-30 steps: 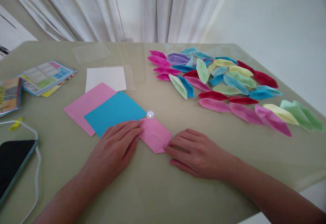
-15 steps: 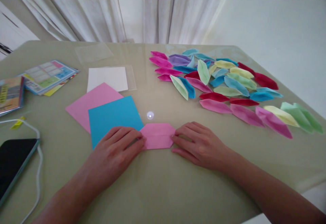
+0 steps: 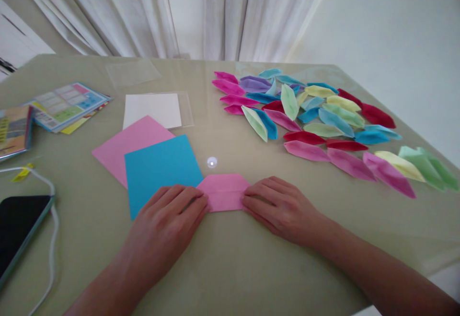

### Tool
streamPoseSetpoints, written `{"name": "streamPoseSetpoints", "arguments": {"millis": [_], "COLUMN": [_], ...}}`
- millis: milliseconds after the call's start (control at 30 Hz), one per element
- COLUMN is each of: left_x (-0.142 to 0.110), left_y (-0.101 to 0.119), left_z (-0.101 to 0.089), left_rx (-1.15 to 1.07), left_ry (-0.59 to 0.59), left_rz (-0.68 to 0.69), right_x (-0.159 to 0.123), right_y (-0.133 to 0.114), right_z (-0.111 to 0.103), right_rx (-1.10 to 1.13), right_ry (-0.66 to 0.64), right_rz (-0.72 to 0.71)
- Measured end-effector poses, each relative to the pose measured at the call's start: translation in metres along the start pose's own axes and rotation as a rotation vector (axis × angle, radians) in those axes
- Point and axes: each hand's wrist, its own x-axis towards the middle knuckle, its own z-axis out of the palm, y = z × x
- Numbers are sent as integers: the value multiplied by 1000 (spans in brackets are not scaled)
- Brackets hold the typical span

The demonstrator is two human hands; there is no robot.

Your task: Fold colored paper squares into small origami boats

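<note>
A folded pink origami paper (image 3: 226, 193) with slanted upper corners and a crease across its middle lies on the table between my hands. Its left end is pinched by my left hand (image 3: 174, 215), thumb and fingertips closed at the edge. My right hand (image 3: 278, 205) grips the right end the same way. Beside my left hand, and partly under it, is a square blue sheet of paper (image 3: 161, 167). That sheet overlaps a pink sheet (image 3: 131, 143). Both paper ends are covered by my fingertips.
Several folded paper pieces (image 3: 330, 117) in many colours spread over the table's right side. White paper (image 3: 153, 111) in a clear sleeve lies behind the sheets. To the left are printed packets (image 3: 72, 105), a phone (image 3: 21, 229) and a white cable (image 3: 53, 244).
The folded pink paper has turned from slanted to level, its long side facing me. The blue sheet has rotated beside my left hand. Both hands have kept hold of the ends.
</note>
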Motion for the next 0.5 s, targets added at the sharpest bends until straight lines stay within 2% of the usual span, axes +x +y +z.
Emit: {"name": "streamPoseSetpoints", "arguments": {"millis": [133, 300, 500], "left_x": [0, 2, 2], "left_y": [2, 4, 5], "left_z": [-2, -3, -3], "left_rx": [36, 60, 58], "left_ry": [-36, -69, -64], "left_rz": [15, 10, 9], "right_x": [1, 2, 4], "right_y": [-2, -4, -7], "right_z": [-2, -3, -6], "right_rx": [4, -1, 34], "right_ry": [-20, 13, -10], "right_rz": [34, -21, 2]}}
